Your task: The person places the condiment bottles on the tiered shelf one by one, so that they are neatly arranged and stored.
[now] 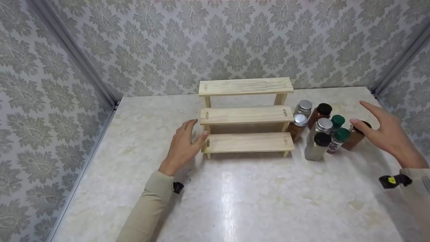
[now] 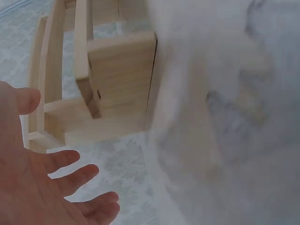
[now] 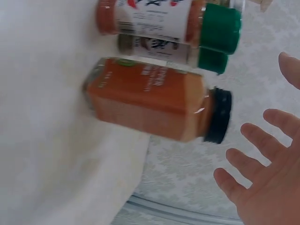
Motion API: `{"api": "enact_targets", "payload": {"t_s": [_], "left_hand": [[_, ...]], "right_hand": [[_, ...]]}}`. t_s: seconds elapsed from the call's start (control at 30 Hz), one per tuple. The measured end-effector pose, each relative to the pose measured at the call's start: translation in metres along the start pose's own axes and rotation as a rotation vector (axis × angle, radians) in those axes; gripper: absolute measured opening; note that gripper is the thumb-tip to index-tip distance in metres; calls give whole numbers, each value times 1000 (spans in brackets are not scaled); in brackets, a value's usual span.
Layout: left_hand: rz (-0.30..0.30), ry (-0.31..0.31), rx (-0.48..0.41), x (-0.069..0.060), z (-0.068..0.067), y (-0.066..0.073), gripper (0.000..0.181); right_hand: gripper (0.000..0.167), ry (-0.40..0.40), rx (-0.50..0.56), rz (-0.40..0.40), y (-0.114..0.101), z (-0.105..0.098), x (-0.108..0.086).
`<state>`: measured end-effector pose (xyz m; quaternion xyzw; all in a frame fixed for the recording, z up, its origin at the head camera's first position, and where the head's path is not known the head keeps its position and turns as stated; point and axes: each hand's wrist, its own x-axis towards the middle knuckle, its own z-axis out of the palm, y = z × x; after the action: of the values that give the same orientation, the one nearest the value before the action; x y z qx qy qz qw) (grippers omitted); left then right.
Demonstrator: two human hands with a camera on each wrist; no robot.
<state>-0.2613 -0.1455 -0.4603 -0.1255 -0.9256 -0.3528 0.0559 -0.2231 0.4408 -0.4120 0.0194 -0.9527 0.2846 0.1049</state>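
A three-tier wooden step shelf (image 1: 247, 115) stands upright on the table, its tiers bare. My left hand (image 1: 183, 144) is beside its left end, fingers spread and nothing held; the head view puts the thumb over the lowest tier's edge, but contact is unclear. To the shelf's right several spice jars stand in a cluster. Close to the orange-brown powder jar (image 3: 150, 101) with a black cap is my right hand (image 1: 388, 132), its fingers extended and apart from the jar in the right wrist view. Two green-capped jars (image 3: 154, 21) stand beside that jar.
Silver-capped jars (image 1: 300, 121) stand against the shelf's right side. A pale jar (image 1: 314, 151) with a black cap is at the cluster's front. Patterned wall panels (image 1: 218, 40) border the marbled table (image 1: 255, 201) at the back and sides.
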Motion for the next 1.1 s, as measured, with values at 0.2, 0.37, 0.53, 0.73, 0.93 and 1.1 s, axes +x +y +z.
{"api": "enact_targets", "payload": {"t_s": [0.2,0.37,0.53,0.73,0.93,1.1], "left_hand": [[-68,-105,-233,-10,12,-1,73],[-114,-114,-317,-18,20,-3,69],[-142,-93,-359,-23,25,-2,64],[-149,-88,-421,-22,23,3,58],[-194,-67,-466,-21,25,4,55],[-185,-38,-525,-22,30,1,55]], "right_hand": [[82,69,99,42,21,15,-16],[81,105,160,61,33,25,-28],[81,102,202,98,42,30,-33],[76,131,259,54,48,31,-31],[66,181,278,45,51,39,-29],[55,206,304,42,50,43,-28]]}}
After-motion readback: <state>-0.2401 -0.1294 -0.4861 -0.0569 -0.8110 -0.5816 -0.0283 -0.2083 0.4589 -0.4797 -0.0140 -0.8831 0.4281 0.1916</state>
